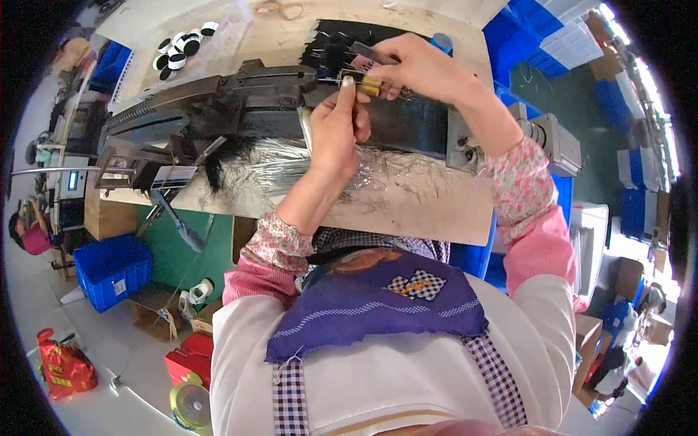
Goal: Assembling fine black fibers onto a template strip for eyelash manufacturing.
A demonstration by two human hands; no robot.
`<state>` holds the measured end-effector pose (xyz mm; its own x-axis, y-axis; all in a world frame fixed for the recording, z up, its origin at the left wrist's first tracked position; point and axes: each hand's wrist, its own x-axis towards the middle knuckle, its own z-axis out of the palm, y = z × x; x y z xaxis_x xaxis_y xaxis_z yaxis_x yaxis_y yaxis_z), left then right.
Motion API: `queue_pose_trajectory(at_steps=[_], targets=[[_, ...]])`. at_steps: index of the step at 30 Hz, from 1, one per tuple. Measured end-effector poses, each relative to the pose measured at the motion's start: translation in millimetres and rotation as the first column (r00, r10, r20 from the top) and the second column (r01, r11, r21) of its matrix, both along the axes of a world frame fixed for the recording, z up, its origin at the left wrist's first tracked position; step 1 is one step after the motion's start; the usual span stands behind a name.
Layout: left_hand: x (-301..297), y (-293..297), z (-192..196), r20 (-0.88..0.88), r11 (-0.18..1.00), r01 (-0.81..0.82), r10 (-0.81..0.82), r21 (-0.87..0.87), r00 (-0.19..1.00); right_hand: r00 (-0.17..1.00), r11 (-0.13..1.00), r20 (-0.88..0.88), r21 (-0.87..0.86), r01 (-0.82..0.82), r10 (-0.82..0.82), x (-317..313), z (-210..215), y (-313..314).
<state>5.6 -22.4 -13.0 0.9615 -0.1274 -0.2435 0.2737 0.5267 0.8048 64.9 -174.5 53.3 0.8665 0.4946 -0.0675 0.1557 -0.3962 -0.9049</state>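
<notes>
My left hand (336,131) is closed, its thumb pressed on the end of a small dark and yellow piece (370,86) at the bench machine (269,91). What its other fingers hold is hidden. My right hand (422,69) comes over from the right with its fingers closed around a dark flat bar (374,53). Its fingertips reach down close to the yellow part. Thin metal wires show between the two hands. Just behind them lies a black mat (320,45) with fine wires on it. A loose heap of thin silver wires (280,168) lies in front of the machine.
Black-and-white round caps (177,54) sit in a clear tray at the back left. A blue round container (441,42) stands behind my right hand. A motor-like unit (549,142) is at the bench's right end. Blue bins (113,269) stand on the floor.
</notes>
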Motion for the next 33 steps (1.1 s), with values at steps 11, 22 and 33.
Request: queue_pose_trajectory(at_steps=[11, 22, 33], targets=[[6, 14, 22, -0.129, 0.735, 0.032, -0.162, -0.677, 0.978, 0.788, 0.872, 0.61, -0.428, 0.239, 0.084, -1, 15, -17], [-8, 22, 15, 0.002, 0.704, 0.097, -0.135, -0.704, 0.991, 0.862, 0.942, 0.49, -0.208, 0.262, -0.131, -24, 6, 7], [-8, 19, 22, -0.066, 0.78, -0.007, -0.044, -0.626, 0.997, 0.715, 0.907, 0.694, -0.348, 0.238, 0.079, -27, 9, 7]])
